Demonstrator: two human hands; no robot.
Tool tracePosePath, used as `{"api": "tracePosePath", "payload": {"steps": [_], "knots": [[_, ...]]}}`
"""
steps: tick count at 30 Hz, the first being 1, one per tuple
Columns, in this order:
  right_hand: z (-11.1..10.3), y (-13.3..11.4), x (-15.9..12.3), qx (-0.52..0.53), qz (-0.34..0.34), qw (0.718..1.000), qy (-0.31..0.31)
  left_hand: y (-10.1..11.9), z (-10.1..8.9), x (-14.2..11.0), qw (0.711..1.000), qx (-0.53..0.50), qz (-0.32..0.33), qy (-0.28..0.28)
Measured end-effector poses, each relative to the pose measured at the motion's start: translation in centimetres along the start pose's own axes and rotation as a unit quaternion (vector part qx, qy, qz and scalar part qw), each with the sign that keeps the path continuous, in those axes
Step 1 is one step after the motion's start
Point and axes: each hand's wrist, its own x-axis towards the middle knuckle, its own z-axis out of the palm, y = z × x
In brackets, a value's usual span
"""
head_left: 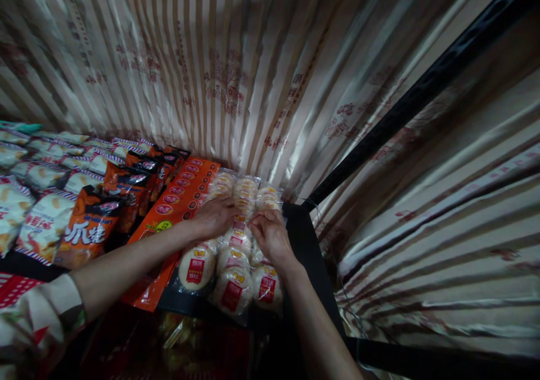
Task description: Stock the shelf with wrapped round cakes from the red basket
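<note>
Clear-wrapped rice crackers with red labels stand in three close rows on a dark shelf. My left hand [217,216] reaches across the left row of rice crackers [196,266]; its fingers lie stretched over the packs, tips at the middle row of rice crackers [233,290]. Over the right row of rice crackers [268,287], my right hand [270,235] has its fingers bent and drawn together on a rice cracker pack. What lies under both palms is hidden, and the dim light blurs the fingertips.
An orange printed sheet [154,239] lies left of the crackers. Beyond it stand orange snack bags [90,228] and rows of white snack bags [46,217]. A black post [405,102] slants up at right, before a striped curtain [236,76]. The dark shelf [310,256] ends at right.
</note>
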Motion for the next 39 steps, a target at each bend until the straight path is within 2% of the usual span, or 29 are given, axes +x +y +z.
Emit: {"api": "tracePosePath", "payload": {"steps": [5, 12, 16, 24, 26, 32, 39], "knots": [[0.1, -0.1, -0.1, -0.019, 0.014, 0.999, 0.022, 0.0, -0.3, -0.2, 1.000, -0.007, -0.001, 0.006], [0.4, 0.0, -0.1, -0.039, 0.023, 0.998, 0.034, 0.6, -0.6, -1.0, 0.999, -0.028, 0.031, 0.018], [0.5, 0.0, -0.1, -0.032, 0.027, 0.998, 0.037, 1.1, -0.5, -1.4, 0.998, -0.022, 0.055, -0.004], [-0.3, -0.5, -0.1, -0.029, 0.017, 0.999, 0.036, 1.4, 0.0, -1.1, 0.999, -0.006, 0.015, -0.034], [-1.0, -0.7, -0.2, -0.017, -0.001, 1.000, 0.016, 1.5, 0.0, -1.1, 0.999, -0.004, 0.019, -0.033], [-2.8, -1.5, -0.8, -0.011, -0.074, 0.992, -0.106, 2.1, -0.5, -0.9, 0.999, 0.007, 0.005, -0.042], [-3.5, -2.4, -1.1, -0.054, -0.044, 0.978, -0.196, 2.1, -0.6, -0.7, 0.999, 0.015, 0.010, -0.046]]}}
